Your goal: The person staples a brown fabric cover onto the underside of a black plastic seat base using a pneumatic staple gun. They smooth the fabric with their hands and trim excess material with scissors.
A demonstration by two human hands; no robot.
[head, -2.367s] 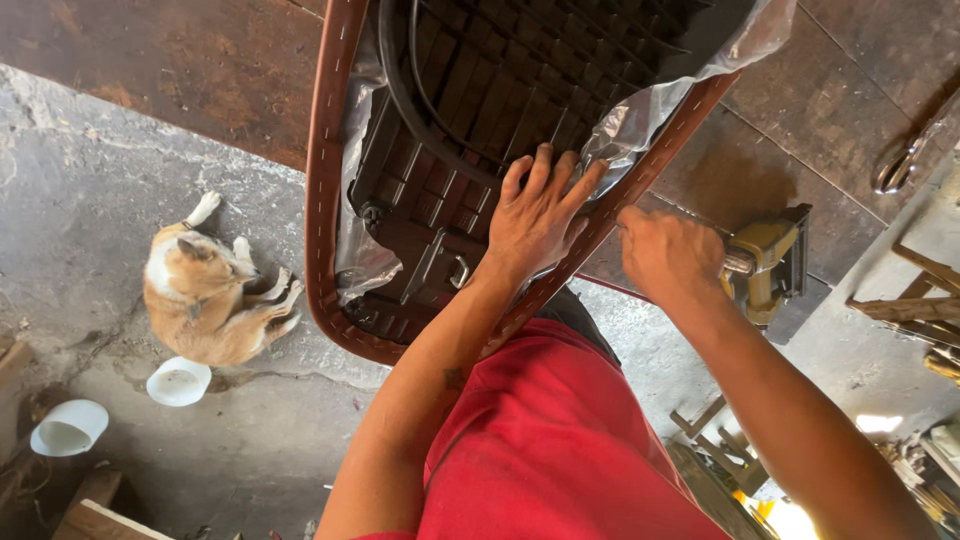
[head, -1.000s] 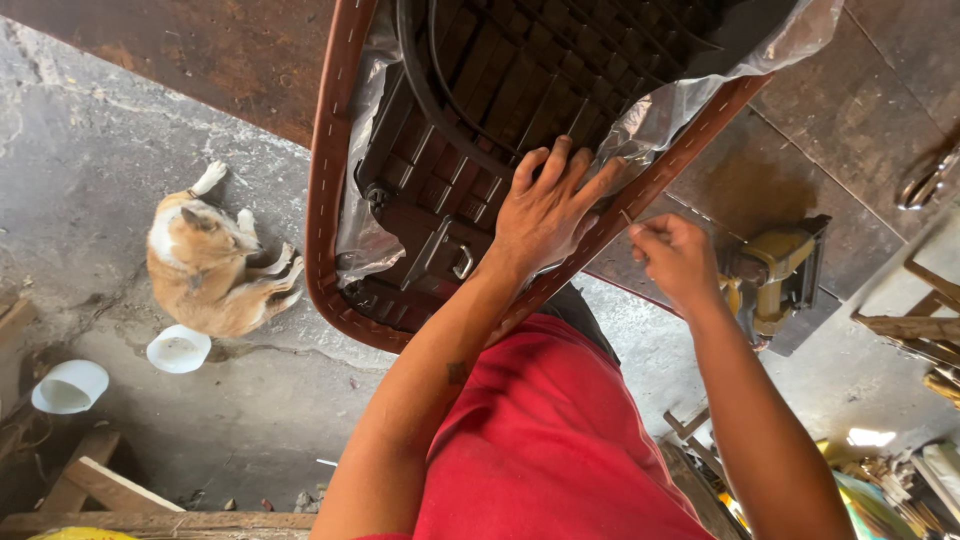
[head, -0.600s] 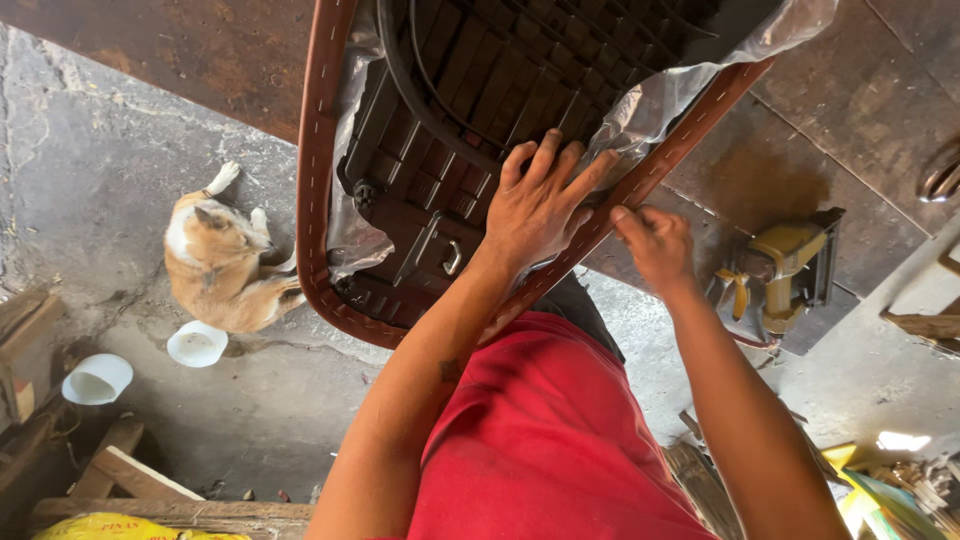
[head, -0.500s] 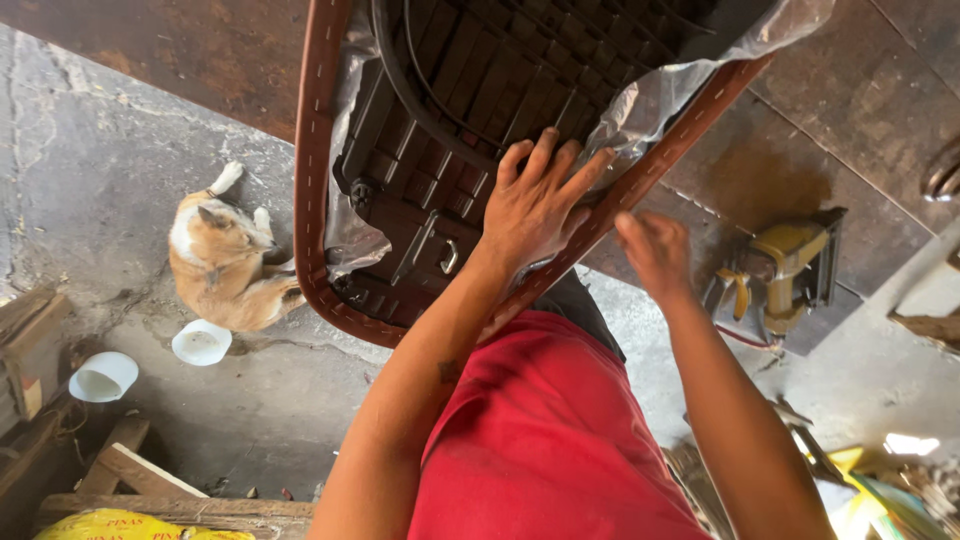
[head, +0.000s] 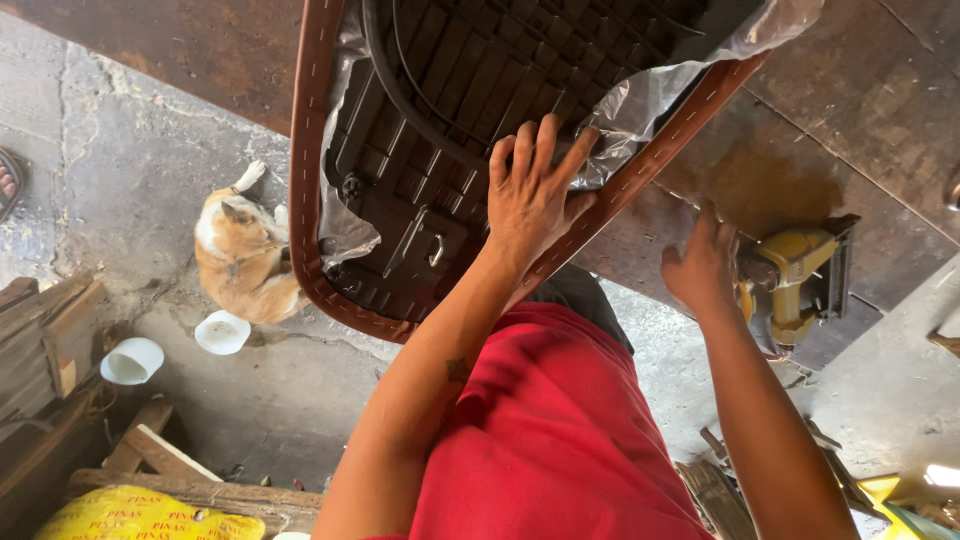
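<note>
Right hand (head: pixel 705 265) has shifted onto the yellow stapler (head: pixel 795 285) — grip seemingly loose; left hand (head: pixel 530 195) flat, fingers spread, on seat base (head: pixel 450 90).

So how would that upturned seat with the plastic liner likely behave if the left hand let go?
The seat probably stays stiff, given its ribbed black base. It overhangs the workbench edge, so it might tip without the left hand. The clear plastic sheet looks floppy.

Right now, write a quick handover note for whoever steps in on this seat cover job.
Left hand: flat, fingers spread on the upturned motorcycle seat, holding clear plastic liner down.
Right hand: at the yellow staple gun on the workbench; grip not visible.
Done: brown cover edge lies wrapped around the left side and nose.
Left: the right edge, where loose plastic shows.
</note>
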